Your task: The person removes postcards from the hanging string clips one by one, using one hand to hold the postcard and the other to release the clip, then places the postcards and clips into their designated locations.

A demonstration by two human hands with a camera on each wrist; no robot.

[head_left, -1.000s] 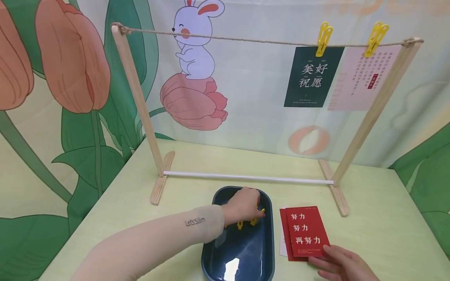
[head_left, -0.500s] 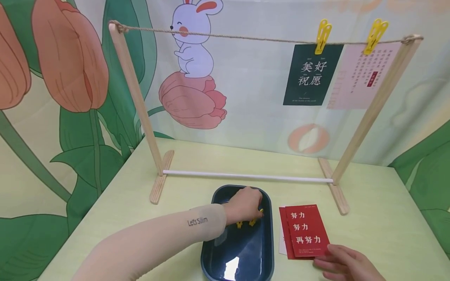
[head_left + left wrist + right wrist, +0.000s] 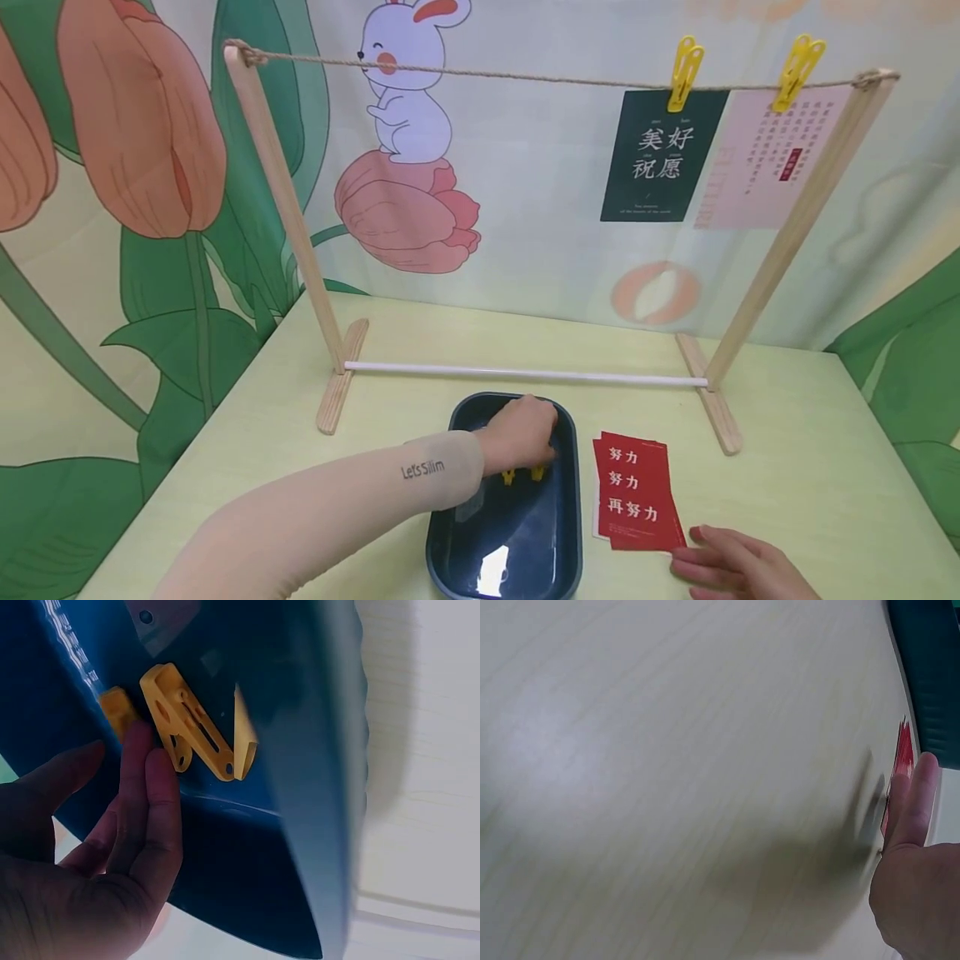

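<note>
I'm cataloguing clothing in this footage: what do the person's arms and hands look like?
A close-fitting beige sleeve covers the left arm, with dark lettering near the cuff. The left hand and right hand are ungloved. No right sleeve shows.

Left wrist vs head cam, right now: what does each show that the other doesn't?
Left wrist only: the palm side of the left hand, its thumb apart from the fingers, and a third yellow clothespin in the tray.

Head only: the wooden stand, rope, pegged dark green card and pink card, red cards, and the lettered sleeve.

Both: the dark blue tray, the left hand reaching in, and yellow clothespins there, partly hidden in head.
</note>
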